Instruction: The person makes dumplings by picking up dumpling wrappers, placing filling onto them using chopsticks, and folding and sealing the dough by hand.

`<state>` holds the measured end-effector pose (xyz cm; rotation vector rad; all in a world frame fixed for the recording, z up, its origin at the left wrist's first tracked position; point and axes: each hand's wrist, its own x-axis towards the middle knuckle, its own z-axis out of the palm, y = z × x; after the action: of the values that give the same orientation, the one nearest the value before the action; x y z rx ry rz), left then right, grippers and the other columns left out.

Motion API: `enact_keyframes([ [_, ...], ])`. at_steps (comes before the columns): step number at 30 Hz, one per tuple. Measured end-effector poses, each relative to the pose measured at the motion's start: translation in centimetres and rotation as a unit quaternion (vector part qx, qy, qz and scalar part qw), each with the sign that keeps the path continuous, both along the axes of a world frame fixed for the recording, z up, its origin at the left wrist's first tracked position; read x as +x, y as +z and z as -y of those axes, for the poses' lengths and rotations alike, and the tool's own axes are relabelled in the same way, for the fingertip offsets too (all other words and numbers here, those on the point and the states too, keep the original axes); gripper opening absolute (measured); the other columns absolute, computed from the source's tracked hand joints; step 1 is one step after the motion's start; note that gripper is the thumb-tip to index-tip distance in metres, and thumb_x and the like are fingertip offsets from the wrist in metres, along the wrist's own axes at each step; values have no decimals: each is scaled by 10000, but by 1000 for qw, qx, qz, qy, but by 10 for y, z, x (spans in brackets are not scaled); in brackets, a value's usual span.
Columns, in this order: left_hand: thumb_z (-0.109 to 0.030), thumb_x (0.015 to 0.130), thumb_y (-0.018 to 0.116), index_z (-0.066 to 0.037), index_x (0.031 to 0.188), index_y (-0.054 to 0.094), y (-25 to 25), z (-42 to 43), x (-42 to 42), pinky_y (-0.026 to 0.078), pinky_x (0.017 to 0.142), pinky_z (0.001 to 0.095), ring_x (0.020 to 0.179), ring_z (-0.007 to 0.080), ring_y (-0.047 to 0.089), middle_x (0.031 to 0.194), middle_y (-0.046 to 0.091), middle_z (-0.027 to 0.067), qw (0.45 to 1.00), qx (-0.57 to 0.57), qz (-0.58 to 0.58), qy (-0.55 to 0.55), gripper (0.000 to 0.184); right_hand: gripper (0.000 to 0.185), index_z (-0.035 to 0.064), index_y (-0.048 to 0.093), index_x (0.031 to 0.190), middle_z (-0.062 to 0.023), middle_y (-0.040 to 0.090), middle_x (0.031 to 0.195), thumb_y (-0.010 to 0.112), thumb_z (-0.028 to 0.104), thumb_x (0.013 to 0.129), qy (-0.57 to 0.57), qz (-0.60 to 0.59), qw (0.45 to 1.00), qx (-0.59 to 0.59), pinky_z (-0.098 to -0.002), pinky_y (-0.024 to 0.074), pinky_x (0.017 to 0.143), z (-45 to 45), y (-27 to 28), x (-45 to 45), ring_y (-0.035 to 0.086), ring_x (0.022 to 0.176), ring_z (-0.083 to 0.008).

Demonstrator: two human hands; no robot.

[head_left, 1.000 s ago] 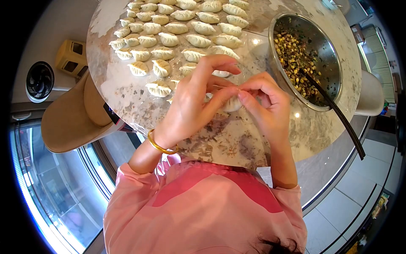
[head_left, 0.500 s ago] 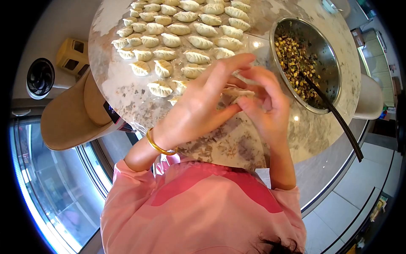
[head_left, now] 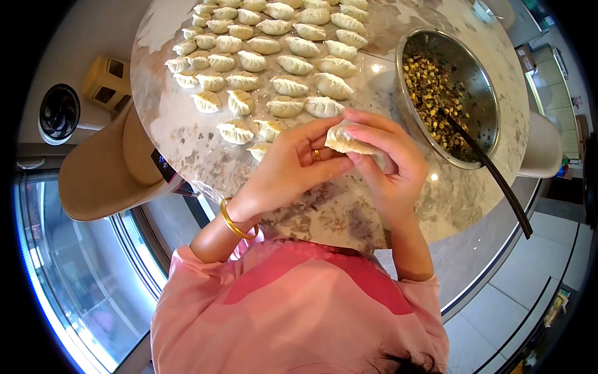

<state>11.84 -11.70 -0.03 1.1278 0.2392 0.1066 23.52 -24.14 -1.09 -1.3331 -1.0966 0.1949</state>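
A pale dumpling (head_left: pixel 346 138) with a folded edge is held in the air above the near side of the table. My right hand (head_left: pixel 393 159) pinches it, fingers over its top and thumb below. From the other side my left hand (head_left: pixel 288 163), with a ring and a gold bangle, is closed against the dumpling's left end, its thumb under the lower edge. Some of the left fingertips are hidden behind the dumpling. Just beyond my hands, rows of pleated dumplings (head_left: pixel 286 106) lie on the marbled round table (head_left: pixel 349 215).
To the right stands a metal bowl (head_left: pixel 484 93) of chopped filling with yellow bits. A long dark utensil handle (head_left: pixel 498 177) sticks out over its near rim. A small bowl (head_left: pixel 484 11) sits at the far right. Brown chair (head_left: pixel 103 171) at the left table edge.
My hands have drawn a little apart and the fingers have curled in. The dumpling, mostly covered before, now shows plainly between them.
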Motion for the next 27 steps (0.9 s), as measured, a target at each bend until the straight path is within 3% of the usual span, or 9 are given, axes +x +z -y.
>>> enact_keyframes([
  [2, 30, 867, 578, 36, 1360, 352, 1, 0, 0, 481, 860, 243, 1027, 112, 562, 1177, 555, 89, 1000, 14, -16, 5, 542, 301, 11, 676, 995, -149, 643, 1092, 657, -82, 710, -7, 49, 999, -2, -384, 465, 931, -1, 1, 2, 582, 1096, -316],
  [4, 14, 885, 558, 31, 1353, 375, 7, 1, -1, 464, 874, 224, 1032, 91, 553, 1170, 568, 74, 998, -50, 32, -5, 503, 314, 4, 676, 1002, -159, 635, 1124, 660, -87, 703, -12, 86, 996, -1, -412, 426, 978, -1, 1, 3, 557, 1142, -330],
  [11, 30, 841, 597, 37, 1354, 374, 10, -1, -6, 487, 880, 273, 1025, 135, 583, 1170, 574, 106, 997, -72, 2, -2, 560, 327, -5, 677, 1006, -167, 625, 1147, 675, -90, 690, 15, 92, 996, 6, -410, 419, 985, -2, -1, 1, 568, 1128, -322],
  [16, 56, 821, 599, 26, 1391, 305, 10, -2, -8, 479, 887, 268, 1080, 140, 545, 1229, 523, 108, 994, -108, 20, -14, 642, 353, 3, 671, 1029, -172, 608, 1175, 704, -60, 684, 8, -1, 1000, 8, -388, 429, 973, -2, 4, -6, 574, 1117, -311],
  [23, 84, 808, 586, 1, 1427, 228, 11, 5, -8, 471, 866, 242, 1096, 142, 529, 1269, 479, 112, 993, -116, 19, -12, 720, 382, -12, 656, 1042, -184, 592, 1199, 707, -68, 667, 26, 78, 996, 32, -381, 431, 970, -2, -5, 3, 552, 1149, -303],
  [25, 63, 869, 532, -22, 1442, 171, 13, 3, -9, 452, 830, 211, 1042, 100, 518, 1183, 514, 102, 996, -60, 36, -48, 683, 449, -21, 622, 1090, -188, 582, 1215, 712, -66, 651, 13, -4, 1000, 21, -386, 428, 974, -1, -1, -3, 541, 1164, -304],
  [27, 57, 877, 527, -30, 1444, 161, 18, 8, -9, 450, 842, 215, 1074, 108, 510, 1219, 506, 119, 996, -66, 49, -24, 681, 486, -21, 596, 1125, -191, 575, 1223, 711, -65, 655, 11, -6, 1000, 27, -387, 424, 979, 0, -1, -5, 537, 1170, -309],
])
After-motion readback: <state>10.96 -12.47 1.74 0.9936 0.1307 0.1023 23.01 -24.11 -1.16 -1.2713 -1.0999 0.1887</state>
